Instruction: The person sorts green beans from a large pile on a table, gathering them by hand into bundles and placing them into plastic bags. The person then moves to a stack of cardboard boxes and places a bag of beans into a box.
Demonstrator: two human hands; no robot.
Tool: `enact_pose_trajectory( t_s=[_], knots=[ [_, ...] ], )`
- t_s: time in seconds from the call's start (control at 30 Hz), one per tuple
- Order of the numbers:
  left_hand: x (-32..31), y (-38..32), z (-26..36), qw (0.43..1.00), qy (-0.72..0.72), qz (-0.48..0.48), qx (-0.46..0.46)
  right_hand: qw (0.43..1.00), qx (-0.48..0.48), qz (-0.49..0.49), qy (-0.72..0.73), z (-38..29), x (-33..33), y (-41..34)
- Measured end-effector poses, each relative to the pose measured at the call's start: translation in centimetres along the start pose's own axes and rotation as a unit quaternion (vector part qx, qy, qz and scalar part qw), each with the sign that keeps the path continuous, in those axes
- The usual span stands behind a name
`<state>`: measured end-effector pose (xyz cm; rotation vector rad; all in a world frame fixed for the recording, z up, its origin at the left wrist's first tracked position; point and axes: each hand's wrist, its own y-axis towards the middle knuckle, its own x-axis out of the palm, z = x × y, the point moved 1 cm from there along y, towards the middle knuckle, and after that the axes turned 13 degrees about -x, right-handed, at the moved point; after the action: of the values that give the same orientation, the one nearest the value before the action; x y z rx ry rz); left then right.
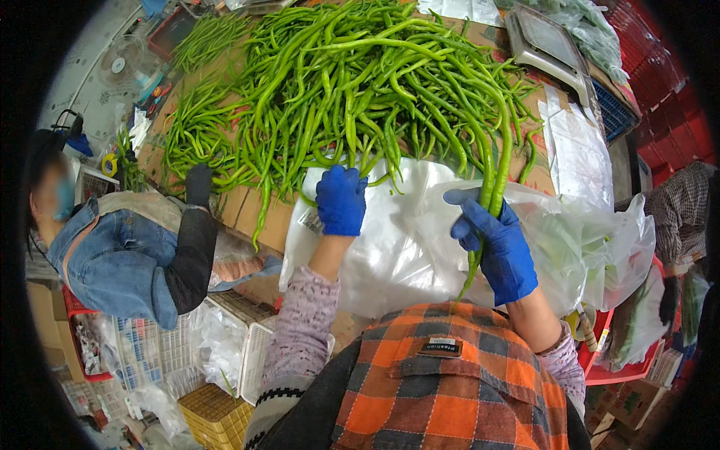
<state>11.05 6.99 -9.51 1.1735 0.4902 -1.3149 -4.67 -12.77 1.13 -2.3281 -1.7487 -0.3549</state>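
Observation:
A big heap of long green chili peppers [349, 84] lies on cardboard in front of me. My left hand [341, 201], in a blue glove, is closed at the heap's near edge; slim green tips rise from its fist. In my right hand [492, 239], also gloved in blue, long green peppers [498, 169] stand upright, with one pepper's tail hanging below the fingers. Under and between both hands spreads a clear plastic bag [388, 247]. To the right of my right hand lies another clear plastic bag [596, 247] with something green inside.
A co-worker in a denim vest [129, 253] sits at the left, one dark-gloved hand [198, 183] at the peppers. A weighing scale [548, 48] stands at the back right. Plastic crates [219, 410] are at the lower left, a red basket [624, 374] at the lower right. Another person's checked sleeve [683, 214] shows far right.

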Motion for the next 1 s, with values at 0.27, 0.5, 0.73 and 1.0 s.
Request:
enact_pose_trajectory(
  t_s=[0.27,0.5,0.73,1.0],
  knots=[
    [-7.1,-5.5,5.8,0.996,-0.026,-0.006,0.081,0.989,0.092,-0.045,0.108,0.5,0.2,0.3],
    [-8.0,-7.9,8.9,0.948,-0.117,-0.069,0.287,0.983,0.144,-0.098,0.05,1.5,0.4,0.5],
    [-7.7,-6.0,8.8,0.931,-0.215,-0.169,0.243,0.996,0.062,-0.037,0.053,-0.1,-0.8,1.0],
    [-0.4,7.3,2.0,0.997,-0.042,0.039,-0.054,0.991,0.051,-0.002,0.124,-1.5,-0.9,0.6]
  ],
)
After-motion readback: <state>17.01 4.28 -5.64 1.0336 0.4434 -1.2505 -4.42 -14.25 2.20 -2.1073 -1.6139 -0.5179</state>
